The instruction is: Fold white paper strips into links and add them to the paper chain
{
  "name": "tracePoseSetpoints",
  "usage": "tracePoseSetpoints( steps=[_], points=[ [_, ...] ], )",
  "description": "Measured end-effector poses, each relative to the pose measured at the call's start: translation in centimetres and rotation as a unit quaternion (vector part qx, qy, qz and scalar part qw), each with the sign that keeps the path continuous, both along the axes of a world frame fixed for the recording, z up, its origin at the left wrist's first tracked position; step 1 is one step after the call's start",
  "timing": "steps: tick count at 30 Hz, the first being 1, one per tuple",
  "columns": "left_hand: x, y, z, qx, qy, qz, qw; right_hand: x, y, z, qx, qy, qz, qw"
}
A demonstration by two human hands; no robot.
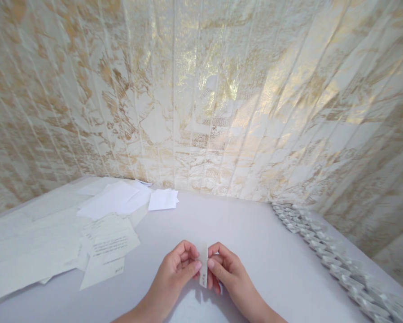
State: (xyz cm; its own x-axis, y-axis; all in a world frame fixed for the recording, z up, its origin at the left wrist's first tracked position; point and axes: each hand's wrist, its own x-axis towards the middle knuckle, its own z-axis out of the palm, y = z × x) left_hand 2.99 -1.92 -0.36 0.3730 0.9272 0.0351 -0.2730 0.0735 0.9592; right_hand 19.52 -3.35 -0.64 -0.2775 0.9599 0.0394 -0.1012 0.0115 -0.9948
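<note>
Between my two hands, a narrow folded strip of white paper [203, 264] stands upright above the table, with small dark print near its lower end. My left hand [183, 268] pinches its left edge between thumb and fingers. From the other side, my right hand [225, 267] pinches the right edge in the same way. Some fingers of both hands curl behind the strip and are partly hidden.
Loose sheets of paper [29, 246], some printed, overlap on the table's left side. A small stack of white paper [163, 199] lies at the back. Along the right edge of the white table [272, 264] runs a woven chain of folded paper [336, 264]. A patterned curtain [201, 98] hangs behind.
</note>
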Motion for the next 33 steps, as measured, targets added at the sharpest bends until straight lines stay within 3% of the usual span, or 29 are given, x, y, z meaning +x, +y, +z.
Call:
tracePoseSetpoints(
  steps=[9,15,22,29,33],
  points=[
    [-0.1,0.0,0.5,-0.007,-0.014,-0.043,0.999,-0.1,0.1,0.0,-0.014,0.024,0.013,1.0],
    [-0.1,-0.2,-0.6,0.059,0.054,0.001,0.997,-0.6,-0.9,0.7,0.046,-0.084,-0.009,0.995],
    [0.0,-1.0,-0.7,0.063,0.052,-0.017,0.996,-0.4,-1.2,0.7,0.126,-0.193,-0.083,0.97],
    [-0.1,-1.7,0.2,0.092,0.118,-0.081,0.985,0.2,-1.3,0.4,0.195,-0.305,-0.085,0.928],
    [-0.1,-1.8,0.5,0.095,0.132,-0.08,0.983,0.4,-1.4,0.5,0.21,-0.288,-0.083,0.931]
  ],
)
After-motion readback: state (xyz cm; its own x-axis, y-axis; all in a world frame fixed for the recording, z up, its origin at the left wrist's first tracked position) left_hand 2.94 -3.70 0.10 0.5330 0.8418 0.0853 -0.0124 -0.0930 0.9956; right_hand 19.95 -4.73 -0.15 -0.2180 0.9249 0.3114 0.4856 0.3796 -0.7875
